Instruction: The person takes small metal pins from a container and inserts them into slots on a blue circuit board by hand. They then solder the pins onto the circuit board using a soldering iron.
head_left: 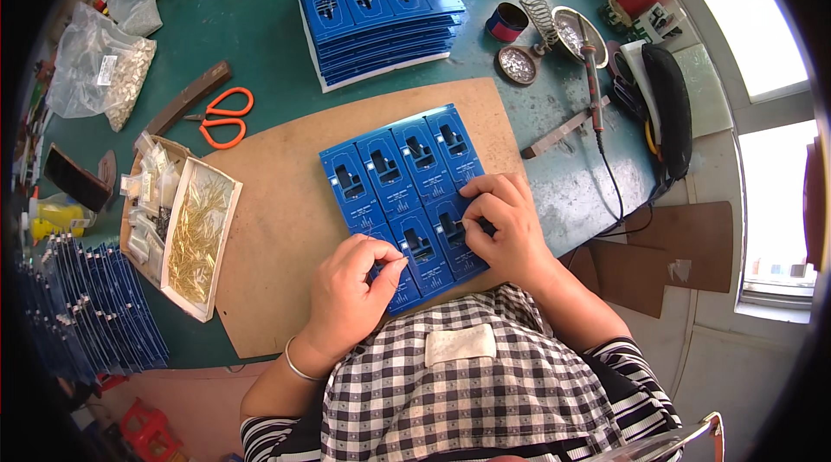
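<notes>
A blue circuit board panel [398, 172], divided into several repeated units with dark cut-outs, lies tilted on a brown board [277, 228] in front of me. My left hand [353, 284] is over the panel's near left corner, thumb and forefinger pinched together. What they hold, if anything, is too small to name. On the panel's right side rests my right hand [509, 226], its fingers bent and thumb and forefinger closed by one cut-out. Whatever is between these fingertips is also too small to make out.
Left lies an open box of thin gold-coloured pins [197, 241], with orange-handled scissors [227, 118] beyond it. A stack of blue panels [381, 20] stands at the back. To the right are a soldering iron [593, 85] and its coiled stand [538, 16]. More blue boards [86, 306] stand at left.
</notes>
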`<action>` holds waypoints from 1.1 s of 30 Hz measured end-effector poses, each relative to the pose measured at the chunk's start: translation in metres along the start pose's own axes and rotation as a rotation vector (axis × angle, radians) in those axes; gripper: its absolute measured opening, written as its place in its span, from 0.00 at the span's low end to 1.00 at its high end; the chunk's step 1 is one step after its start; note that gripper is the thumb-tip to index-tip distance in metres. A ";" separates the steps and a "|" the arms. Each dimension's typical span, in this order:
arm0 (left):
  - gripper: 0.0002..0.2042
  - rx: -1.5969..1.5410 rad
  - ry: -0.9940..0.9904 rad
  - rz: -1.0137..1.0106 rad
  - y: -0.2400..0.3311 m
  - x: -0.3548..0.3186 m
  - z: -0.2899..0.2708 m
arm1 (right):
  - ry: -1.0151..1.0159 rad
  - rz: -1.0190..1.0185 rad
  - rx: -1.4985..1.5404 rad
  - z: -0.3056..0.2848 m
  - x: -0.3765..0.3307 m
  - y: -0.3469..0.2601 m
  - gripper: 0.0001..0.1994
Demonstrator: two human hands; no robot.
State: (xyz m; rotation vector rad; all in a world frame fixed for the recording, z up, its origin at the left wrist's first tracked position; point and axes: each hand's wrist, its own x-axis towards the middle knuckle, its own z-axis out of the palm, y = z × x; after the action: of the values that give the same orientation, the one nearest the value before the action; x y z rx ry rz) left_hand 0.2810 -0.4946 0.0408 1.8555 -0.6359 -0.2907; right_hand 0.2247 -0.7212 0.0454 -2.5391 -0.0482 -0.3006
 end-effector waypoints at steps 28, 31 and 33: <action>0.04 0.021 0.003 0.067 -0.003 0.000 0.000 | 0.002 -0.139 -0.206 -0.005 0.005 -0.010 0.06; 0.04 0.020 0.005 0.069 -0.004 0.000 0.001 | -0.004 -0.151 -0.220 -0.005 0.009 -0.013 0.05; 0.04 0.020 0.006 0.067 -0.004 0.000 0.001 | -0.016 -0.146 -0.213 -0.005 0.010 -0.013 0.05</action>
State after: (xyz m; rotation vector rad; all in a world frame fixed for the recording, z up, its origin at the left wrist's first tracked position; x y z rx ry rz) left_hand 0.2819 -0.4944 0.0369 1.8490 -0.6973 -0.2351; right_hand 0.2318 -0.7132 0.0587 -2.7550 -0.2187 -0.3591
